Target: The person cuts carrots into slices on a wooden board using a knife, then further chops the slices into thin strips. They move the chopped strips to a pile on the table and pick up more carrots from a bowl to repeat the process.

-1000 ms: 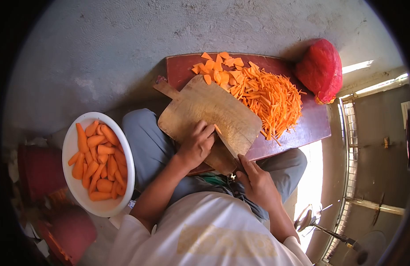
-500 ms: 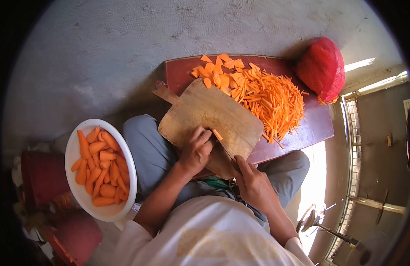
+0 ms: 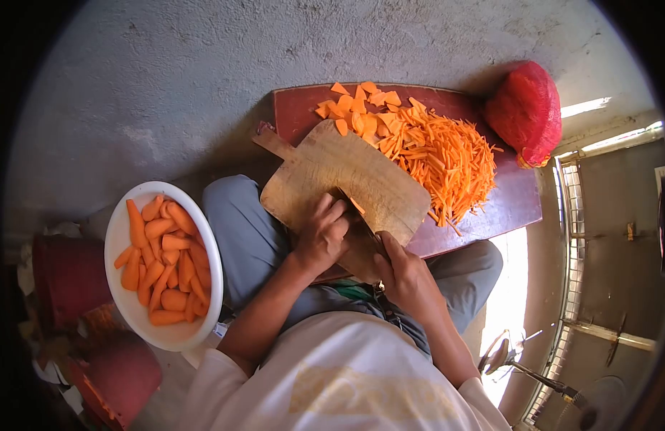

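A wooden cutting board (image 3: 325,169) with a short handle lies tilted across my lap and the table's near edge. My right hand (image 3: 405,276) is wrapped round the handle of a knife (image 3: 362,221), whose blade points up and left across the board. Beside the blade my left hand (image 3: 322,235) rests on the board with fingers curled in; whatever is under them is hidden. A thin carrot piece (image 3: 357,206) lies against the blade's right side. Beyond the board are a heap of carrot strips (image 3: 451,165) and a pile of flat carrot slices (image 3: 357,104).
The board overlaps a dark red table (image 3: 501,208). At its far right sits a red mesh bag (image 3: 525,111). To my left, a white basin (image 3: 216,287) holds several peeled carrots (image 3: 160,276). Red containers (image 3: 70,280) stand further left, a fan (image 3: 598,402) lower right.
The knife blade has shifted slightly left, nearer my left fingers, and the small carrot piece beside it has turned a little. The whole view has moved slightly.
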The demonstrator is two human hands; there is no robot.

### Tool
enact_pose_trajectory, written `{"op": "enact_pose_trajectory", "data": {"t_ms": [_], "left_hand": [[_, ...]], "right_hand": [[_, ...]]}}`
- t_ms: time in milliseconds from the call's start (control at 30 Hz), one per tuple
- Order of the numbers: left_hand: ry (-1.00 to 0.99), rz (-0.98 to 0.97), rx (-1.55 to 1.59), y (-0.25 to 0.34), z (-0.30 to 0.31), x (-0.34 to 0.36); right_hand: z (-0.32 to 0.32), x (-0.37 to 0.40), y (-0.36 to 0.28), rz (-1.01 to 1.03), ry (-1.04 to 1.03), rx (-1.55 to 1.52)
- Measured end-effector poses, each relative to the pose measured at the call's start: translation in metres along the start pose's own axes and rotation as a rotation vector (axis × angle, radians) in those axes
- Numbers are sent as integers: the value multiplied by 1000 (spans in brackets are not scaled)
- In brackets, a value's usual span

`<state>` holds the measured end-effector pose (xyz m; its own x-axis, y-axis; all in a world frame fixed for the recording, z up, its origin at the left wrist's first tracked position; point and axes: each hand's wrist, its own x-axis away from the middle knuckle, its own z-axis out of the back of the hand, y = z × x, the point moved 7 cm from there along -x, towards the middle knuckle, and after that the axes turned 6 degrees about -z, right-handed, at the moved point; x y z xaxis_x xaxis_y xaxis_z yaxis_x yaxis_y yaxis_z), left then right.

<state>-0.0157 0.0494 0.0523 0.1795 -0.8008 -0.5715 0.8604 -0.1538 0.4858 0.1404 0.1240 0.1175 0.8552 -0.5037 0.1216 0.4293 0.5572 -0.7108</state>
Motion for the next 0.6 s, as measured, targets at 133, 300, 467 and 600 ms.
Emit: {"op": "enact_pose_trajectory", "data": {"t_ms": [133,300,467,600], "left_hand": [[98,-17,51,-2,2,-2],[11,43,-13,2,3,-1],[65,5,-25,-1,3,0],[51,10,-44,2,2,0]], "right_hand": [[5,4,-7,-60,-50,2],[0,1,0,-67,-22,-42],[6,6,-5,-107,-56,-47],[-1,0,-4,-104,-24,-32]]}}
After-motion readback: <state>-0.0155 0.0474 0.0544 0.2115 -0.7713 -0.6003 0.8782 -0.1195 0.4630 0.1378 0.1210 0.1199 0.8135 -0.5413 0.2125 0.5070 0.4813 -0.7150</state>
